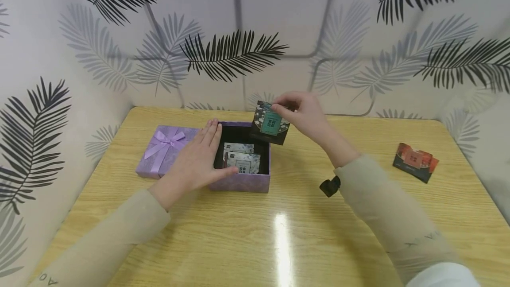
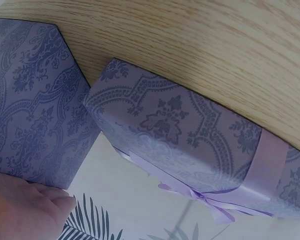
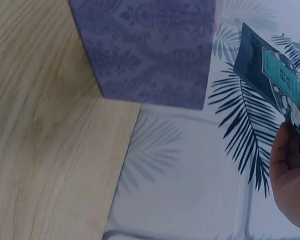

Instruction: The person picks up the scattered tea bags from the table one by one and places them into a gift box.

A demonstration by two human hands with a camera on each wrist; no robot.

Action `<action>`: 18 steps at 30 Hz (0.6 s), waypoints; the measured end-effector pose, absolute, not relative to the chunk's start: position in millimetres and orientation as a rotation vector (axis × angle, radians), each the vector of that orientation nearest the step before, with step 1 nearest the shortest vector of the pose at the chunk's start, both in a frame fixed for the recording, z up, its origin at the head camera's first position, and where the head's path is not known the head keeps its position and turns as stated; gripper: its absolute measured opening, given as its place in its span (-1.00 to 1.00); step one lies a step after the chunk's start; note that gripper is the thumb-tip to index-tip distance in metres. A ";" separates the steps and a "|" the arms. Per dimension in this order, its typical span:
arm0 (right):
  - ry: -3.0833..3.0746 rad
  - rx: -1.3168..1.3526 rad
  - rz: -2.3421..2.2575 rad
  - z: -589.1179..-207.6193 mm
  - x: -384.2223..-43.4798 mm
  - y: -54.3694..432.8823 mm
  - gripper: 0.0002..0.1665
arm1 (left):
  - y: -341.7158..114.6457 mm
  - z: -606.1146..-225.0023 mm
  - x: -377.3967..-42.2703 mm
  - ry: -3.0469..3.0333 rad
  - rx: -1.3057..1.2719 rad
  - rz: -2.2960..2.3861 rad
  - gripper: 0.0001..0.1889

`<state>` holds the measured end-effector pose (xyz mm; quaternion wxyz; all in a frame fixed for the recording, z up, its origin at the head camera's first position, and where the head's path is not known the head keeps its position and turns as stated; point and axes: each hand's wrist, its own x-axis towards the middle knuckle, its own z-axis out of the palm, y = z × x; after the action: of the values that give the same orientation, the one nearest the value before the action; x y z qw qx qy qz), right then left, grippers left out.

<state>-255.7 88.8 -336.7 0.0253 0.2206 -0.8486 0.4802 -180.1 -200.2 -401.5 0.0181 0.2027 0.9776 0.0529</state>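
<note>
An uncovered purple patterned box (image 1: 239,184) with a black inside stands in the middle of the table. Over its left rim lies my left hand (image 1: 197,156), fingers straight and together, thumb reaching across the front edge. Between thumb and fingers, my right hand (image 1: 304,114) pinches a black tea sachet (image 1: 271,124) with a teal label and floral print, held above the box's back right corner. In the right wrist view the tea sachet (image 3: 275,75) hangs tilted from those fingertips. Pale floral tea sachets (image 1: 244,163) lie overlapping inside the box, towards the front.
To the left of the box sits its purple lid (image 1: 169,152), tied with a lilac ribbon bow (image 1: 165,140). Red and black sachets (image 1: 414,162) lie overlapping at the table's right side. A leaf-patterned wall covering (image 1: 279,21) rises behind the wooden table (image 1: 223,234).
</note>
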 end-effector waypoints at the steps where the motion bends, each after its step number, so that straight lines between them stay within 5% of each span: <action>1: -2.619 0.695 1.497 -337.1 -255.5 84.6 -0.79 | -200.3 -401.5 -180.2 3.037 0.629 0.167 0.34; 18: -2.638 0.909 1.471 -363.1 -245.8 40.0 -0.80 | -201.0 -402.3 -180.2 3.038 0.618 0.193 0.33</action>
<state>-245.8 40.0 -363.1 -0.0065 0.2880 -0.8363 0.4664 -180.2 -201.0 -402.3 0.0179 0.1989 0.9779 0.0621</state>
